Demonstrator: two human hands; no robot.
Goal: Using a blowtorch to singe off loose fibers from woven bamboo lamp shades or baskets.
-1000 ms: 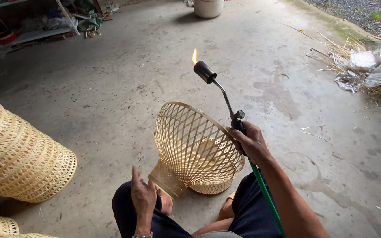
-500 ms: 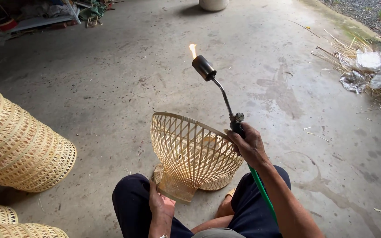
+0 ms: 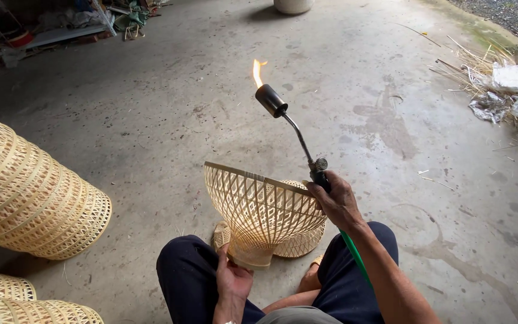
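Tilted further since before, one open-weave basket [image 3: 262, 213] now shows its rim sideways.
Left hand [image 3: 233, 282] grips its base; right hand [image 3: 337, 201] clasps one lit torch [image 3: 289, 123] above the basket.

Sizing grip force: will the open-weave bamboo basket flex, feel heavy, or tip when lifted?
The basket is probably light: thin strips, mostly gaps. Likely springy rather than rigid. It may tip easily, since the left hand holds its narrow base below a wide rim.
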